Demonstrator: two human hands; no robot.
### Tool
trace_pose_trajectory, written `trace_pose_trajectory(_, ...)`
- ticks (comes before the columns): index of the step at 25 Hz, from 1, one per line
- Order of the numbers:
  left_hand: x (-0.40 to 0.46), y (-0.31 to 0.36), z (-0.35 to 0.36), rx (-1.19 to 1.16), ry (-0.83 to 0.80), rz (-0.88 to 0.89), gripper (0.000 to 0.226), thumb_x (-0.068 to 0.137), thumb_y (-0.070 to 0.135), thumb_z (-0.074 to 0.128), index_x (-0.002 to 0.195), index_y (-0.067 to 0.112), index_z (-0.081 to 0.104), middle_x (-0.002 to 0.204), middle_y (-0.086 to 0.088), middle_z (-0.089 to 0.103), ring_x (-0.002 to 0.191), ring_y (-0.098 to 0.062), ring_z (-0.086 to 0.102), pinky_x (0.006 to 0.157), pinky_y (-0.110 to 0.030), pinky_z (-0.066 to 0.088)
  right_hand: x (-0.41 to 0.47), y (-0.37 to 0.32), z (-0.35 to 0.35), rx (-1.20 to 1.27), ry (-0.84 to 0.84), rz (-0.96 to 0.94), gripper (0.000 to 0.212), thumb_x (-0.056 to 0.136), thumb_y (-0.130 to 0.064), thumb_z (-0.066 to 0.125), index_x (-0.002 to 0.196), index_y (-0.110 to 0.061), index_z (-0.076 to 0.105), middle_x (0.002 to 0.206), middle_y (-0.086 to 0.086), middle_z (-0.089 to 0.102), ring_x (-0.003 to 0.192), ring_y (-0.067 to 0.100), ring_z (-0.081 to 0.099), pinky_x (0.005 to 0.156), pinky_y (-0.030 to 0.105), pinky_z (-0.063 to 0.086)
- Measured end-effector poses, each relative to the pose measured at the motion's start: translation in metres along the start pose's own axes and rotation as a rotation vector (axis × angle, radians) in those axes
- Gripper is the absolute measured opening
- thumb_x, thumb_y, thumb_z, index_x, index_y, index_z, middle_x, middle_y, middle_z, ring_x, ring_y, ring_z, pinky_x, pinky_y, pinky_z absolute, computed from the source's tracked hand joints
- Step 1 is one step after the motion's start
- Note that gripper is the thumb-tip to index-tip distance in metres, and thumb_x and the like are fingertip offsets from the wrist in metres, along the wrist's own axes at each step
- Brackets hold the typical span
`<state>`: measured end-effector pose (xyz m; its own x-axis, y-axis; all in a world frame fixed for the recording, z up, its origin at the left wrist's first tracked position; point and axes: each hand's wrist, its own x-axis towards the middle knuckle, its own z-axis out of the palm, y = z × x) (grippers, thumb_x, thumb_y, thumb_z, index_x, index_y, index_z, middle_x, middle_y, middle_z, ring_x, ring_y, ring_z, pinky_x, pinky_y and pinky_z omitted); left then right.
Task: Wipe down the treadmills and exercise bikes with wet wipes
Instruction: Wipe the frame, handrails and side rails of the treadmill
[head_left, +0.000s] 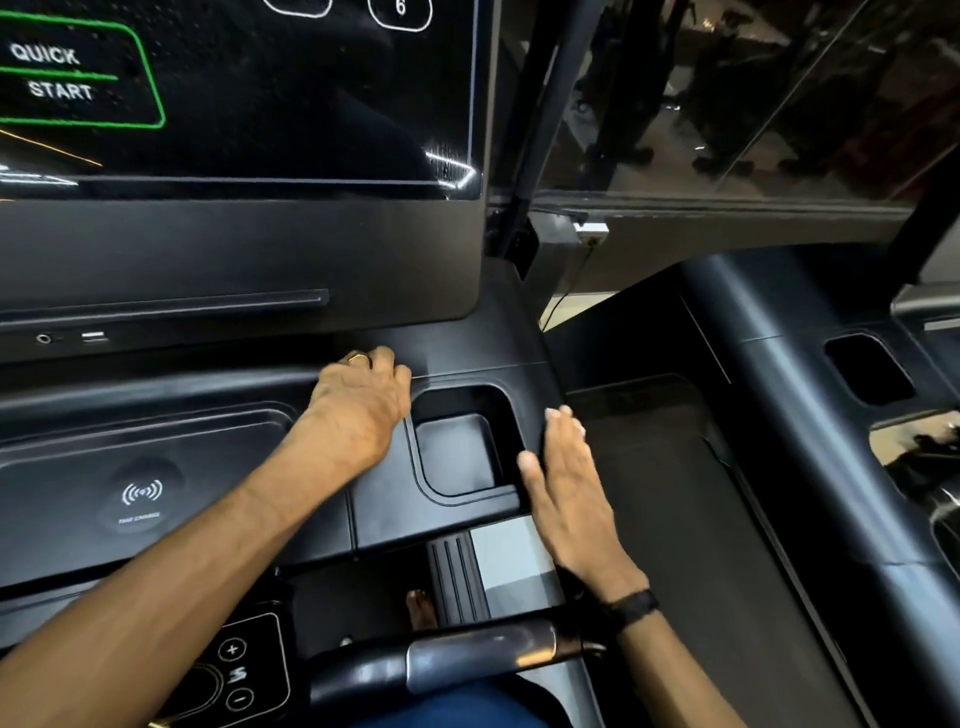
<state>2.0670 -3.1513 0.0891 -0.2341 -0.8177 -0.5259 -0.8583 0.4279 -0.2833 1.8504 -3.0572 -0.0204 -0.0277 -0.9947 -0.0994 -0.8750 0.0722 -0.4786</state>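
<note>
Pressing console (457, 358) — left hand (363, 400) | right hand (569, 478) flat beside cupholder (457, 452)

Treadmill console deck (156, 457), black moulded plastic: wireless-charge pad (141, 493) at left; recessed cup pocket (457, 452) at right edge; two hands lying on it, flanking the pocket.
</note>
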Motion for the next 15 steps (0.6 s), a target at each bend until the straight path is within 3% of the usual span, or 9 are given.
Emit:
trace_pose_trajectory(2, 0.001, -0.002, 0.001, 0.009, 0.013, 0.0, 0.077, 0.081, 0.005, 0.074, 0.142, 0.003, 0.028, 0.146, -0.017, 0.028, 0.134, -0.032, 0.041, 0.092, -0.035, 0.046, -0.017, -0.001, 0.003, -0.012, -0.004, 0.116, 0.093, 0.088, -0.074, 0.003, 0.158, -0.014, -0.009, 0.163, -0.001, -0.019, 0.152, 0.015, -0.017, 0.123, 0.027, -0.011)
trace_pose_trajectory(4, 0.002, -0.002, 0.003, 0.014, 0.012, -0.001, 0.078, 0.081, 0.006, 0.075, 0.143, 0.004, 0.028, 0.146, -0.016, 0.029, 0.133, -0.031, 0.042, 0.09, -0.035, 0.045, -0.041, -0.023, 0.012, -0.178, 0.002, 0.056, 0.089, 0.095, -0.07, 0.003, 0.156, -0.007, -0.011, 0.164, 0.009, -0.02, 0.152, 0.023, -0.018, 0.123, 0.032, -0.011)
trace_pose_trajectory(6, 0.003, -0.001, 0.002, 0.006, 0.01, -0.005, 0.078, 0.081, 0.007, 0.075, 0.143, 0.004, 0.027, 0.147, -0.016, 0.028, 0.133, -0.03, 0.042, 0.089, -0.034, 0.045, -0.053, -0.057, 0.017, -0.176, -0.085, -0.141, 0.084, 0.102, -0.064, 0.009, 0.155, -0.003, -0.011, 0.162, 0.014, -0.025, 0.15, 0.025, -0.024, 0.121, 0.036, -0.015)
trace_pose_trajectory(9, 0.005, -0.001, 0.001, 0.016, 0.016, -0.001, 0.078, 0.081, 0.009, 0.075, 0.143, 0.005, 0.026, 0.147, -0.015, 0.028, 0.133, -0.029, 0.042, 0.084, -0.034, 0.043, -0.056, -0.108, 0.019, -0.054, -0.352, -0.455, 0.077, 0.105, -0.054, 0.019, 0.154, -0.01, -0.02, 0.159, 0.004, -0.035, 0.144, 0.012, -0.038, 0.119, 0.034, -0.022)
trace_pose_trajectory(12, 0.005, -0.003, -0.002, 0.027, 0.004, 0.006, 0.083, 0.079, 0.01, 0.077, 0.144, 0.006, 0.025, 0.149, -0.014, 0.026, 0.133, -0.028, 0.042, 0.085, -0.033, 0.042, -0.051, -0.11, 0.025, 0.071, -0.3, -0.638, 0.063, 0.104, -0.013, 0.04, 0.159, -0.006, 0.011, 0.168, 0.005, -0.001, 0.153, 0.012, -0.012, 0.126, 0.034, -0.001)
trace_pose_trajectory(13, 0.005, -0.004, -0.002, 0.032, -0.008, 0.004, 0.088, 0.076, 0.011, 0.081, 0.144, 0.006, 0.025, 0.149, -0.014, 0.026, 0.133, -0.028, 0.042, 0.083, -0.033, 0.041, -0.05, -0.101, 0.025, 0.158, -0.286, -0.618, 0.065, 0.094, 0.002, 0.044, 0.156, -0.006, 0.027, 0.166, 0.005, 0.015, 0.154, 0.011, 0.002, 0.126, 0.033, 0.009)
trace_pose_trajectory(15, 0.005, -0.004, -0.003, 0.027, -0.031, -0.001, 0.097, 0.069, 0.012, 0.086, 0.144, 0.007, 0.024, 0.15, -0.014, 0.025, 0.133, -0.028, 0.042, 0.083, -0.034, 0.041, -0.047, -0.077, 0.026, 0.25, -0.153, -0.587, 0.058, 0.084, 0.014, 0.048, 0.137, -0.005, 0.057, 0.153, 0.005, 0.046, 0.147, 0.013, 0.032, 0.119, 0.035, 0.032)
